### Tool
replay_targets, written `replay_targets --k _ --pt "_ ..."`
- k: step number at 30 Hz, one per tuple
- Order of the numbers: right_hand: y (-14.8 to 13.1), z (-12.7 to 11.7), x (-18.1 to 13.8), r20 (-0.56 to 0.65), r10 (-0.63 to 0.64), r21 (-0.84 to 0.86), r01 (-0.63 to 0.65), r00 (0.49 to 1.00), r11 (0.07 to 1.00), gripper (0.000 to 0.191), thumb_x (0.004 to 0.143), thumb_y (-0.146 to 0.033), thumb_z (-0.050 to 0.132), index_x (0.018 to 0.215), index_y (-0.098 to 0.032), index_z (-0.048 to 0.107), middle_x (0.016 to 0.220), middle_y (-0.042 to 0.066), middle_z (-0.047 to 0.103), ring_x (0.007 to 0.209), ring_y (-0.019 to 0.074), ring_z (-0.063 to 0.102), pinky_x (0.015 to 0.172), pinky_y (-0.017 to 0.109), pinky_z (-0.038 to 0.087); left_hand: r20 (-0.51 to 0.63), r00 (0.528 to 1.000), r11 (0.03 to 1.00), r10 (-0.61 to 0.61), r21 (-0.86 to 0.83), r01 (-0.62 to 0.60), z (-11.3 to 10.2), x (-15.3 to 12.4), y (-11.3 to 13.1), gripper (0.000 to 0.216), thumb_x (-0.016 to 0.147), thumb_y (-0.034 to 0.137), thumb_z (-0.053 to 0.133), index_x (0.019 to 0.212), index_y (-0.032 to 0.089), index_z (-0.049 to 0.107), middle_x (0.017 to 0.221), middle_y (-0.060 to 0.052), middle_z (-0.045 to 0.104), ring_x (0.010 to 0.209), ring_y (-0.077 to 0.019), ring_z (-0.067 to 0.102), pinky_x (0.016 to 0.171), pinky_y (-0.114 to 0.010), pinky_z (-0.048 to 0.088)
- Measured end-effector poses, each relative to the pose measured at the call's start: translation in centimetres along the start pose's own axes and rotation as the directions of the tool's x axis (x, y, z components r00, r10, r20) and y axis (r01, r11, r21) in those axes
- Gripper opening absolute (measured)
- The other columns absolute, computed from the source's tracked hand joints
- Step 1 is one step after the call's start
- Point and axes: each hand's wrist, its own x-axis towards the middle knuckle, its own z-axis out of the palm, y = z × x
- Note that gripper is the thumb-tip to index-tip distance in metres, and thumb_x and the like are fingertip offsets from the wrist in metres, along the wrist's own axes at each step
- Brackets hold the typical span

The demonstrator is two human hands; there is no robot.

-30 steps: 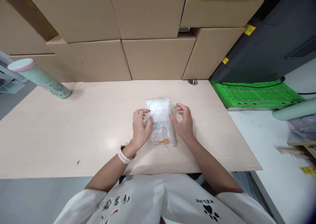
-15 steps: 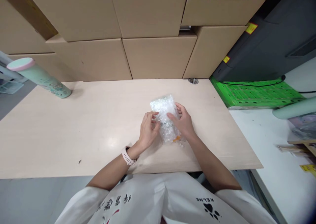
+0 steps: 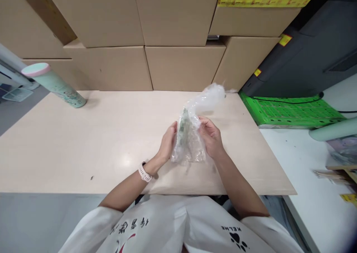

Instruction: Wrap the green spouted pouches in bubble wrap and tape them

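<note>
A clear bubble-wrap packet (image 3: 192, 134) with something greenish inside stands on edge above the pale wooden desk (image 3: 97, 141). My left hand (image 3: 167, 145) grips its left side, fingers closed against it. My right hand (image 3: 210, 135) holds the right side, fingers curled into the wrap. A loose flap of the bubble wrap (image 3: 209, 96) sticks up and away toward the boxes. A pale watch sits on my left wrist.
Stacked cardboard boxes (image 3: 181, 63) wall off the back of the desk. A mint bottle with a pink lid (image 3: 52, 83) leans at the far left. A green crate (image 3: 290, 109) and a dark case lie to the right, beside a white table with clutter.
The packet lay flat on the desk; both hands closed on it and lifted it onto its edge. A flap of wrap has opened out toward the back.
</note>
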Motion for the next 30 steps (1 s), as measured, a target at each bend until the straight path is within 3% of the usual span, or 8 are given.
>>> replay_targets --k 2,5,8,12,21,23,26,30 --pt "-0.2 -0.5 0.0 -0.047 0.107 0.080 -0.103 0.993 0.991 0.030 0.081 -0.051 0.069 0.095 -0.026 0.060 0.113 0.004 0.070 0.102 0.0237 0.067 0.090 0.039 0.052 -0.176 0.984 1.000 0.014 0.009 -0.013 -0.8 0.4 0.5 0.053 0.095 0.055 0.046 0.137 0.024 0.051 0.145 -0.008 0.052 0.134 -0.0239 0.050 0.112 -0.041 0.040" --pt "-0.3 -1.8 0.1 -0.110 0.190 0.157 -0.172 0.976 0.973 0.035 0.078 -0.051 0.071 0.100 -0.027 0.057 0.109 0.004 0.072 0.099 0.0248 0.069 0.083 0.039 0.055 -0.274 0.892 0.880 0.359 0.419 -0.225 -1.8 0.3 1.7 0.049 0.092 0.042 0.058 0.137 0.025 0.050 0.148 -0.010 0.047 0.139 -0.0244 0.043 0.116 -0.043 0.034" --pt "-0.5 -2.4 0.0 -0.100 0.181 0.149 -0.165 0.979 0.975 0.038 0.079 -0.054 0.070 0.105 -0.028 0.059 0.120 0.005 0.070 0.109 0.0266 0.067 0.085 0.040 0.055 0.038 0.819 0.552 0.572 0.721 -0.419 -1.7 -0.3 2.0 0.039 0.090 0.030 0.060 0.127 0.024 0.058 0.141 -0.011 0.054 0.138 -0.0268 0.043 0.118 -0.049 0.029" --pt "-0.8 -2.1 -0.3 -0.031 0.224 0.126 -0.219 0.974 0.968 0.045 0.079 -0.058 0.068 0.112 -0.029 0.061 0.122 0.006 0.070 0.107 0.0285 0.068 0.086 0.044 0.057 0.313 0.905 0.396 0.287 0.822 -0.410 -0.8 -0.5 0.5 0.053 0.077 0.023 0.069 0.129 0.021 0.058 0.152 -0.016 0.044 0.146 -0.0377 0.031 0.117 -0.060 0.025" --pt "-0.5 -7.2 1.6 -0.330 0.001 0.192 0.067 0.944 0.979 0.037 0.075 -0.050 0.075 0.099 -0.023 0.065 0.114 0.008 0.071 0.110 0.0272 0.066 0.090 0.045 0.055 -0.138 0.969 0.837 0.206 0.537 -0.101 -3.3 1.2 1.9 0.073 0.082 0.015 0.054 0.150 0.024 0.030 0.141 -0.016 0.056 0.117 -0.0259 0.062 0.095 -0.042 0.052" --pt "0.2 -9.7 2.1 -0.486 -0.078 0.111 0.150 0.870 0.982 0.036 0.075 -0.049 0.075 0.096 -0.021 0.064 0.103 0.006 0.070 0.099 0.0245 0.068 0.091 0.045 0.054 -0.257 0.955 0.857 0.149 0.515 0.005 -4.3 1.6 2.0 0.070 0.079 0.015 0.055 0.146 0.022 0.036 0.137 -0.016 0.057 0.110 -0.0250 0.063 0.087 -0.039 0.055" --pt "0.5 -12.3 2.0 -0.709 -0.384 -0.342 0.187 0.592 0.921 0.024 0.079 -0.038 0.074 0.094 -0.023 0.064 0.105 0.009 0.067 0.104 0.0261 0.064 0.099 0.047 0.047 -0.235 0.920 0.695 0.313 0.717 -0.054 -4.9 1.6 1.8 0.063 0.078 0.015 0.057 0.140 0.020 0.045 0.142 -0.016 0.051 0.122 -0.0287 0.054 0.097 -0.046 0.050" --pt "-1.1 -10.5 0.8 -0.438 -0.812 -0.865 0.066 0.385 0.498 0.019 0.095 -0.028 0.056 0.112 -0.023 0.063 0.133 0.015 0.058 0.128 0.0321 0.051 0.110 0.057 0.033 0.135 0.865 0.372 0.484 0.863 -0.343 -3.2 0.5 1.2 0.042 0.087 0.019 0.054 0.129 0.020 0.055 0.129 -0.012 0.060 0.122 -0.0276 0.051 0.105 -0.048 0.045"
